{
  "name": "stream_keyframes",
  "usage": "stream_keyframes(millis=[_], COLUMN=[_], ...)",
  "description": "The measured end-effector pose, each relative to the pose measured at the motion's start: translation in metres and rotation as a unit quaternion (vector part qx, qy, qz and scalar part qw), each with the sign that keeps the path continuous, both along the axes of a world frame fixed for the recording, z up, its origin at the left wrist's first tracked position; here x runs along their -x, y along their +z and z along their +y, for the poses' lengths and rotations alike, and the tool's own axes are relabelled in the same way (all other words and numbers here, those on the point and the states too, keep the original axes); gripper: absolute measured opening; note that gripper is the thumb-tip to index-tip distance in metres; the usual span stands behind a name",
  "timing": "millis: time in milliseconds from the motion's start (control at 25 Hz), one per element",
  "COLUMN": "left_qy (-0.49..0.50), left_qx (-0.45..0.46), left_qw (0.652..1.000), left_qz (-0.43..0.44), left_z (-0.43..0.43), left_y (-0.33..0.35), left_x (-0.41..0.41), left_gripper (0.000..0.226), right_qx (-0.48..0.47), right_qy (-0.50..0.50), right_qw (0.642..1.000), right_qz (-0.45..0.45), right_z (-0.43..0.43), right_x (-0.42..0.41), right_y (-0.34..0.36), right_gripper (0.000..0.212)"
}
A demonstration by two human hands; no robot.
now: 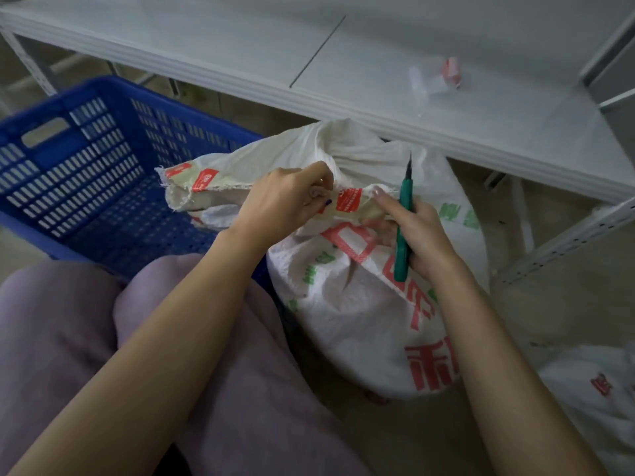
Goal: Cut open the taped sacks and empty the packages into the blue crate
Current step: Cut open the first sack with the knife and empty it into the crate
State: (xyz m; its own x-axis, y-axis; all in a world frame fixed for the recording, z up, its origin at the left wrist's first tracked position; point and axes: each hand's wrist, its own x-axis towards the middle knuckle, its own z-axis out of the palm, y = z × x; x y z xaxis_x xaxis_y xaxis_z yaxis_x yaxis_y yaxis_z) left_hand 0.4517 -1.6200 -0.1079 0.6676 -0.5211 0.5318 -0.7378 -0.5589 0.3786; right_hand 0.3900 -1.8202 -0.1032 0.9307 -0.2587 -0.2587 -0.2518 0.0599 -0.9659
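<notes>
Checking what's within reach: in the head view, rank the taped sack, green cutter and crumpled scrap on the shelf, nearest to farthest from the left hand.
1. taped sack: its mouth is gripped by the left hand.
2. green cutter: to the right, held in the right hand.
3. crumpled scrap: upper right, on the white shelf.

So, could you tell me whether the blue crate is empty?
Empty where visible: the blue crate's bare mesh floor shows; the sack covers its right corner.
</notes>
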Motion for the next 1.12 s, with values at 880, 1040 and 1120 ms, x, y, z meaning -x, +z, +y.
stream_keyframes(millis=[880, 1040, 1120], left_qy=[0.06, -0.01, -0.024], left_qx=[-0.068, -0.085, -0.085], left_qw=[0.983, 0.994, 0.995], left_qz=[0.161, 0.066, 0.047], left_z=[0.002, 0.003, 0.002], left_y=[-0.007, -0.005, -0.004], left_x=[0.014, 0.019, 0.017], left_gripper=[0.031, 0.032, 0.032], right_qx=[-0.025, -0.03, 0.003], right_qy=[-0.073, -0.055, -0.032], right_qw=[0.997, 0.998, 0.999], right_qz=[-0.006, 0.002, -0.003], right_z=[0.029, 0.021, 0.022], right_x=[0.013, 0.033, 0.038], right_y=[-0.009, -0.009, -0.004], right_gripper=[0.016, 0.019, 0.033])
